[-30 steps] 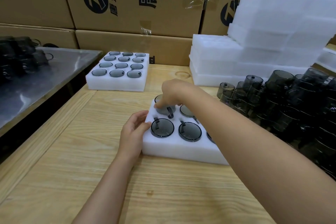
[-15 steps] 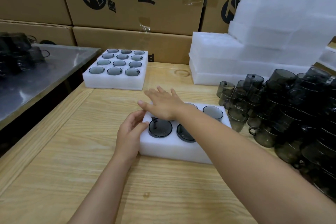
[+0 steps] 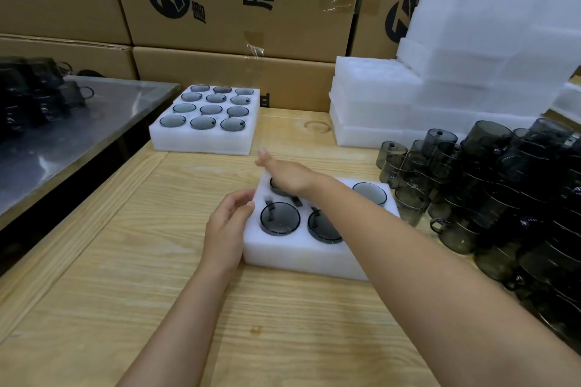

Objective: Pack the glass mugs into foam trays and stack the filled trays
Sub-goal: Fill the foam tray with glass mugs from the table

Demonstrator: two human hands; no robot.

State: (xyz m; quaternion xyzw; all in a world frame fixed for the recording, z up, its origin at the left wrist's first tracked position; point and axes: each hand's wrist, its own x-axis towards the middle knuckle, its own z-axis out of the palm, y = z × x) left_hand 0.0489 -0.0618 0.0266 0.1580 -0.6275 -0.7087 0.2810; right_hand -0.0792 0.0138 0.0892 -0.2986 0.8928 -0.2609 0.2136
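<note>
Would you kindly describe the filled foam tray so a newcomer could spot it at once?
On the wooden table, look to the far left corner, before the cardboard boxes. The filled foam tray lies there, holding twelve mugs in three columns, unlike the near tray under the right arm.

Smoky grey mugs (image 3: pixel 279 218); white foam tray (image 3: pixel 292 256)

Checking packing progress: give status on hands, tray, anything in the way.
Left hand open, touching tray, left edge. Right hand open, flat over a back mug. Tray holds mugs; arm hides some. Loose mugs crowd right side.
</note>
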